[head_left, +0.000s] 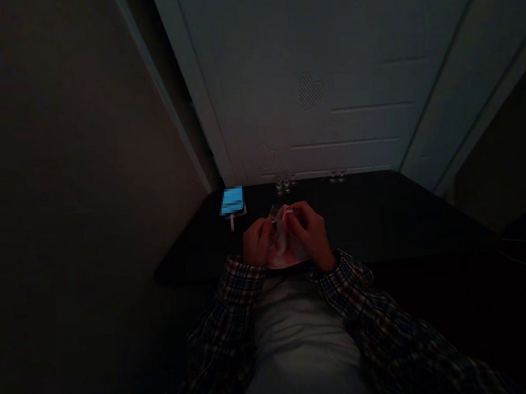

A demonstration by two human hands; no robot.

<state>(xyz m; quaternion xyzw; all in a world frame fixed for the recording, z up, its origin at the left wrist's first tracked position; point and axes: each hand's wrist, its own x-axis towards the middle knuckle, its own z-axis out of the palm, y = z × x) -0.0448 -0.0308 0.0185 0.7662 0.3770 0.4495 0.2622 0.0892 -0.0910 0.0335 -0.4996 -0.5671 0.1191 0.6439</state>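
Observation:
My left hand is closed around the lower part of a small clear object, which looks like a little glass. Its upper edge sticks out above my fingers, tilted. Pinched in my right hand is a pale pinkish cloth, bunched up near the clear object and hanging down between my two hands. Dim light hides where cloth and glass touch. Both hands are just above the near part of the dark table.
Several small stemmed glasses stand at the table's back edge, with two more glasses farther right. A phone with a lit screen lies at the back left, a white strap or cable hanging from it. A white panel rises behind.

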